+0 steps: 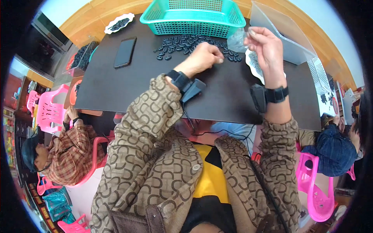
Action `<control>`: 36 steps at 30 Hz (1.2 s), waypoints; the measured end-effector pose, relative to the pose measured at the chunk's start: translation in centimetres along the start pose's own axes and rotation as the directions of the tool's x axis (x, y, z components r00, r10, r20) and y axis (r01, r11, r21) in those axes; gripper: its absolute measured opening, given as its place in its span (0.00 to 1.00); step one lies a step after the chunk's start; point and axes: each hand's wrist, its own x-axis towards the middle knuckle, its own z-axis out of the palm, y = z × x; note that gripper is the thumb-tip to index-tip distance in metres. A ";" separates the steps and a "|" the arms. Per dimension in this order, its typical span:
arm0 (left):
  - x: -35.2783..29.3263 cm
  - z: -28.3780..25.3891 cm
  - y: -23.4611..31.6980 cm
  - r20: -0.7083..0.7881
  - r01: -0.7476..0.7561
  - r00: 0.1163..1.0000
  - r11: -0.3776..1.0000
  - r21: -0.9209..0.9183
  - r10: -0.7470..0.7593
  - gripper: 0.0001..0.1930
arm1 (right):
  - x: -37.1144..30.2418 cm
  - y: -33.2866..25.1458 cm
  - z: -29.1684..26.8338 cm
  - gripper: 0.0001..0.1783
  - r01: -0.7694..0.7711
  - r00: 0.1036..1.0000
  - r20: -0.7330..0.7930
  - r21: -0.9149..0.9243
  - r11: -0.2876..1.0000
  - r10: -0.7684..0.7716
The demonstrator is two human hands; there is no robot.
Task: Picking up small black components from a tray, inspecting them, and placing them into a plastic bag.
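Note:
My left hand [204,58] is over the dark table [155,89], its fingers curled together at the near edge of a spread of small black ring-like parts [182,42]. Whatever it may hold is hidden. Raised higher, my right hand [267,48] has its thumb and fingers bent into a pinch, and I cannot make out anything between them. Just left of those fingertips is a crumpled clear plastic bag [236,40]. A white scalloped dish [250,68] with small pale pieces lies partly hidden behind my right hand and wrist.
A green basket [194,28] stands behind the black parts. A clear plastic bin [287,39] is at the back right. On the left are a phone [125,52] and a white dish of black pieces [119,24]. People sit on both sides; a cable [221,134] hangs below the table edge.

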 end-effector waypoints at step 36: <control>13.3 6.1 -1.3 -0.051 -0.053 0.996 0.917 0.395 0.079 0.09 | 5.0 0.2 -6.8 0.11 0.058 0.992 0.098 0.253 0.966 -0.085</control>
